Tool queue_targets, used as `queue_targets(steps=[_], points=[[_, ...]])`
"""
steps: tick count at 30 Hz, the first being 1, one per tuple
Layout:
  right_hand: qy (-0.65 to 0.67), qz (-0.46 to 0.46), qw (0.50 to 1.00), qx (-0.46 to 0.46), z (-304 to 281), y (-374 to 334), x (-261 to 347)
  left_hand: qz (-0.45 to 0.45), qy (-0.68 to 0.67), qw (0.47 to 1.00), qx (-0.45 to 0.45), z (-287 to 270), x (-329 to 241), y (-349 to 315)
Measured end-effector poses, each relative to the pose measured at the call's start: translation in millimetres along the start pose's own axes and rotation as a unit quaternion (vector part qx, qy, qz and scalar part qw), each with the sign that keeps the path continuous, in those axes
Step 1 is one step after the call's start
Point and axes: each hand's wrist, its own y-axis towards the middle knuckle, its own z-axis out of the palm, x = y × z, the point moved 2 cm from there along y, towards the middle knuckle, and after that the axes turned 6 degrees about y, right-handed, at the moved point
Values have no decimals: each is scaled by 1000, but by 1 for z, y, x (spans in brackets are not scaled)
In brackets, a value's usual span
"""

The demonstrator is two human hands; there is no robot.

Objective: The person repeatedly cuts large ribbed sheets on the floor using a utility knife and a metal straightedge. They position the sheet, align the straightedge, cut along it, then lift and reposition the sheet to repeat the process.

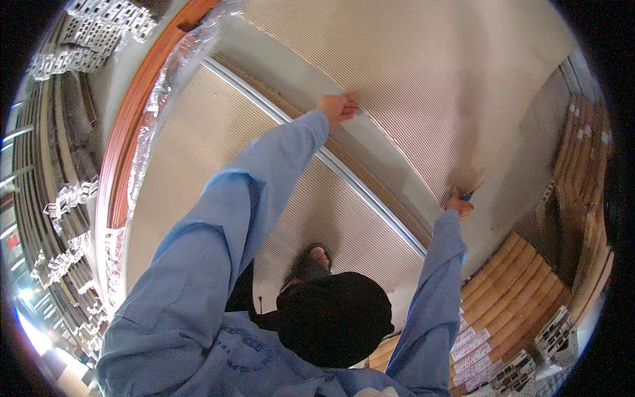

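A large sheet of ribbed brown cardboard (423,86) spreads over the far part of the floor. My left hand (338,110) is closed at its near edge, with the fingers curled against the cardboard. Farther right, my right hand (458,205) is closed beside the sheet's near right corner. From that fist sticks out a small blue tool (467,197), mostly hidden by the fingers; its kind cannot be made out. Nearer me lies a second ribbed cardboard sheet (218,126), and along its far edge runs a long silvery metal strip (370,195).
Reddish-brown long profiles (126,139) with clear plastic wrap (165,86) border the left. Long brown wrapped bundles (509,278) are stacked at the right. White-ended profiles (99,26) sit far left. A foot (319,256) stands on the near cardboard. A black rounded shape (337,317) blocks the lower middle.
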Motion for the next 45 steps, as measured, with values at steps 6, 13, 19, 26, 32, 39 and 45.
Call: queue_targets(steps=[6, 13, 19, 26, 32, 39, 45], points=[[15, -42, 999, 18, 7, 18, -7, 11, -38, 997, -67, 38, -34, 8], [146, -122, 982, -2, -55, -29, -12, 111, 112, 987, -36, 46, -75, -40], [266, -376, 886, -46, -236, -139, -50, 106, 91, 990, -13, 70, -108, -160], [3, -371, 928, 26, -422, -228, -101, 96, 34, 995, -12, 97, -126, -370], [41, -443, 895, -29, -549, -345, -153, 180, 31, 983, 24, 47, -163, -541], [30, -629, 776, 48, -657, -574, -151, 227, 57, 972, 32, 15, -191, -731], [0, -726, 685, 62, -675, -770, -208, 284, 7, 959, -19, -9, -177, -914]])
